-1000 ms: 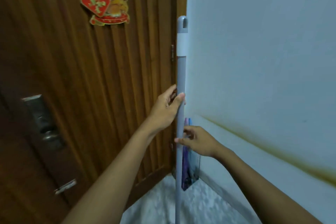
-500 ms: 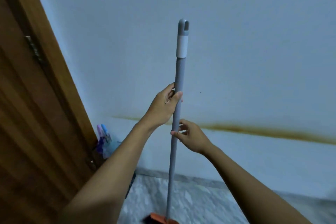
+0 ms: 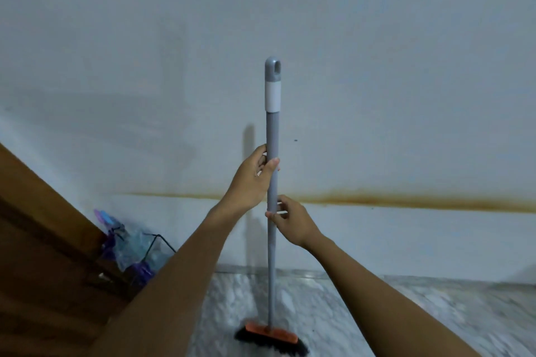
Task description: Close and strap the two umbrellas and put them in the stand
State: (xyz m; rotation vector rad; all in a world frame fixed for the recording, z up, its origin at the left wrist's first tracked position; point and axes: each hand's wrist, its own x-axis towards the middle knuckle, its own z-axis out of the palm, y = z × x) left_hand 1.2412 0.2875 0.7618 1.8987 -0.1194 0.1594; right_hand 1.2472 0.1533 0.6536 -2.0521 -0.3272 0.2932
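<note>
In front of the pale wall, a grey broom stands upright on the marble floor — its orange-backed black bristle head at the bottom edge of view. The left hand is wrapped around the handle at mid-height; the right hand pinches it just below. Left of the broom, down in the corner by the wooden door, sits a bundle of clear and purple plastic — whether these are the umbrellas cannot be told, well apart from either grip.
</note>
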